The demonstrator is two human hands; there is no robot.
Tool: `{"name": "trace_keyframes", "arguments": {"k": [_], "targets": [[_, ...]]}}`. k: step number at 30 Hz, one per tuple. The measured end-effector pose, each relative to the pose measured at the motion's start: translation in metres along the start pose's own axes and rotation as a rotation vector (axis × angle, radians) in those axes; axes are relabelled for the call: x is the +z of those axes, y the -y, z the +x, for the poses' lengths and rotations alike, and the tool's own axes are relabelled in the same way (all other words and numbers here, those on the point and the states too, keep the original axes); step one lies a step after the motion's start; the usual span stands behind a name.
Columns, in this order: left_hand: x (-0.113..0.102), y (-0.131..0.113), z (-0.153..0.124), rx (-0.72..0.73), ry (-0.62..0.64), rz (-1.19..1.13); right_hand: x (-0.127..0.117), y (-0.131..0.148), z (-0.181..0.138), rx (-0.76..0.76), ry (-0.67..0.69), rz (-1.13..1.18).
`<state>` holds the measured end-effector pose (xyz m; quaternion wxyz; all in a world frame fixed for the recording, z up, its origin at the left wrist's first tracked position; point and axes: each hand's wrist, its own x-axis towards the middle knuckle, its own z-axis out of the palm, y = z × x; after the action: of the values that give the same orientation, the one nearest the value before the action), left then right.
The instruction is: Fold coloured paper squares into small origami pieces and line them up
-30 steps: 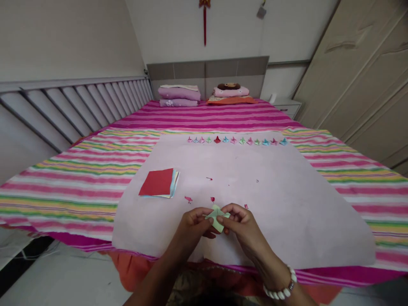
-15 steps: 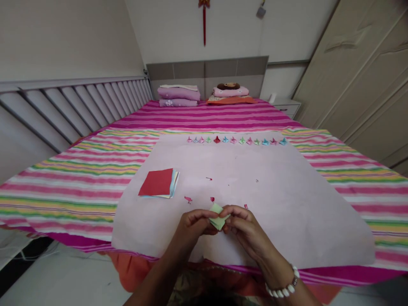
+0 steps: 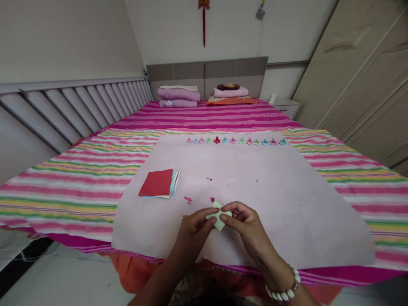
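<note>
A small folded piece of pale green paper [image 3: 218,216] is pinched between the fingertips of the left hand [image 3: 194,231] and the right hand [image 3: 245,225], both closed lightly on its opposite sides, just above the near edge of the pale sheet [image 3: 287,204] spread over the striped bed [image 3: 79,178]. The paper is judged to be light, thin and easily creased or torn, so it is best gripped at its folded edges and corners rather than across the flat middle. A stack of coloured paper squares [image 3: 158,183] is seen toward the sheet's left edge, a few red scraps [image 3: 188,199] lie just beyond the hands, and a row of small folded figures [image 3: 236,140] is lined along the far edge.
</note>
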<state>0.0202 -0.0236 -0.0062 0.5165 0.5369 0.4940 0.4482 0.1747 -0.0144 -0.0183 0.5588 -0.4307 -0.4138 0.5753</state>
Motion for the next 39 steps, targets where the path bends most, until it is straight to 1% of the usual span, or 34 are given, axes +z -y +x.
{"name": "trace_keyframes", "arguments": {"k": [3, 5, 7, 10, 13, 16, 19, 21, 23, 26, 27, 30, 33, 36, 39], "targets": [[-0.004, -0.001, 0.002, 0.086, -0.009, 0.051, -0.002, 0.001, 0.000, -0.020, 0.011, -0.057], [-0.006, -0.001, 0.003, 0.116, -0.010, 0.053, -0.004, 0.002, -0.001, -0.016, 0.041, -0.067], [-0.009, -0.003, 0.004, 0.103, -0.002, 0.051, -0.004, 0.003, -0.001, -0.010, 0.067, -0.069], [-0.012, -0.005, 0.004, 0.088, 0.005, 0.082, -0.005, 0.004, -0.002, -0.024, 0.069, -0.098], [-0.013, -0.007, 0.004, 0.127, -0.018, 0.159, -0.006, 0.005, -0.002, -0.051, 0.065, -0.153], [-0.012, -0.008, 0.005, 0.186, -0.034, 0.209, -0.007, 0.008, -0.002, -0.108, 0.078, -0.227], [-0.011, -0.006, 0.005, 0.238, -0.042, 0.239, -0.006, 0.011, -0.002, -0.215, 0.119, -0.307], [-0.011, -0.005, 0.004, 0.248, -0.051, 0.249, -0.006, 0.012, -0.002, -0.282, 0.161, -0.368], [-0.011, -0.005, 0.004, 0.238, -0.062, 0.260, -0.005, 0.012, -0.002, -0.327, 0.191, -0.422], [-0.010, -0.006, 0.004, 0.234, -0.088, 0.261, -0.005, 0.012, -0.002, -0.360, 0.195, -0.466], [-0.010, -0.007, 0.004, 0.227, -0.083, 0.248, -0.004, 0.012, -0.002, -0.366, 0.192, -0.470], [-0.008, -0.008, 0.004, 0.158, -0.008, 0.180, -0.003, 0.013, -0.001, -0.370, 0.181, -0.458], [-0.005, -0.007, 0.006, 0.095, 0.010, 0.144, -0.003, 0.013, 0.000, -0.332, 0.182, -0.414], [-0.003, -0.003, 0.008, 0.065, -0.039, 0.097, -0.004, 0.012, 0.001, -0.270, 0.176, -0.366], [-0.004, 0.001, 0.010, -0.002, -0.080, -0.015, -0.005, 0.009, 0.002, -0.204, 0.127, -0.310]]}}
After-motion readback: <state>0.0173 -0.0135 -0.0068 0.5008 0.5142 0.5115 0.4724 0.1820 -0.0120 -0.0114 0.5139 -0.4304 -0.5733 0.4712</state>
